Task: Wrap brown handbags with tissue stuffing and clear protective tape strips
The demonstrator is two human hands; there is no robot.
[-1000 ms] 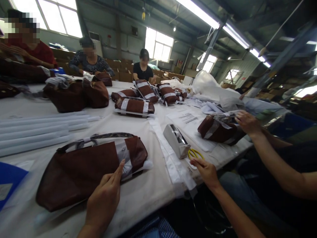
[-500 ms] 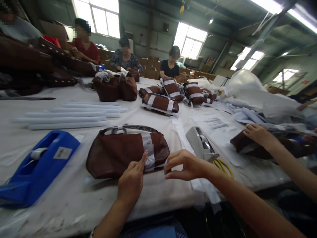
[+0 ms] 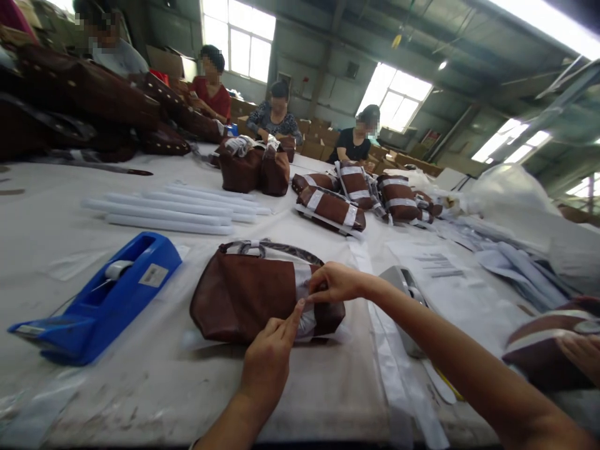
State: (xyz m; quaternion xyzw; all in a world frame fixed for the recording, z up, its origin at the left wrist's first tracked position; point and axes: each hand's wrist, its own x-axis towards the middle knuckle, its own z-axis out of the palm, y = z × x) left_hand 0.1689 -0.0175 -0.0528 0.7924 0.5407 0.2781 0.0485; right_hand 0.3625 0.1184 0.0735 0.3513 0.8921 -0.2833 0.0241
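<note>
A brown leather handbag (image 3: 262, 290) lies on its side on the table in front of me. A whitish wrapping strip (image 3: 302, 278) goes around its right part, and wrapped handles (image 3: 262, 248) lie along its far edge. My left hand (image 3: 272, 356) is at the near side, fingers curled in and the index fingertip pressing the strip. My right hand (image 3: 330, 282) reaches over from the right, thumb and fingers pinched together at the strip, nearly touching the left fingertip. Any small piece of tape between the right fingers is hidden.
A blue tape dispenser (image 3: 117, 297) stands left, a grey one (image 3: 403, 275) partly behind my right forearm. White rolls (image 3: 178, 209) lie beyond. Wrapped bags (image 3: 332, 206) are piled farther back. A co-worker's hand (image 3: 584, 356) touches a brown bag (image 3: 539, 340) at right. Several people sit opposite.
My right hand has moved left from beside the bag onto the strip, its fingers closing together. My left index finger stays on the strip. The view has swung left.
</note>
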